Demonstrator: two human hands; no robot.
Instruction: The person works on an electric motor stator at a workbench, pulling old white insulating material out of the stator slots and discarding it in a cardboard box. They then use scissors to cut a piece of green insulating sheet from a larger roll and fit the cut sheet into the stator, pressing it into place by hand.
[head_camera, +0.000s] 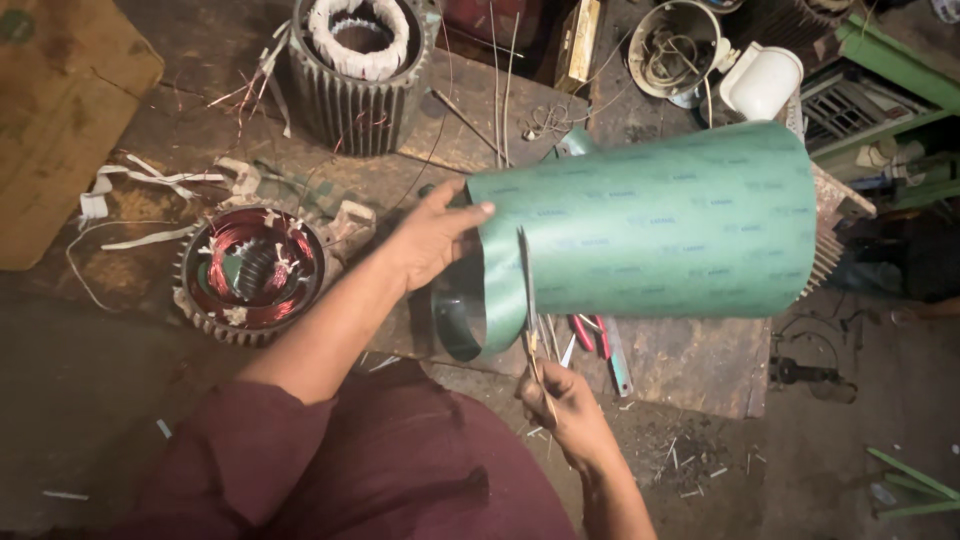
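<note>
A large roll of green insulating sheet (660, 220) is held up over the workbench, its open end toward me. My left hand (432, 238) grips the sheet's loose edge at the left, thumb on top. My right hand (562, 402) holds a pair of scissors (530, 300) whose blades point upward and cut into the sheet near its left end. A narrow strip of the sheet curls down beside the blades.
A motor stator with copper windings (250, 275) lies at left on the dark bench (690, 365). A finned stator housing (357, 70) stands at the back. Red-handled pliers (590, 335) lie under the roll. A round tin with wire (678, 45) and a white container (762, 80) sit at back right.
</note>
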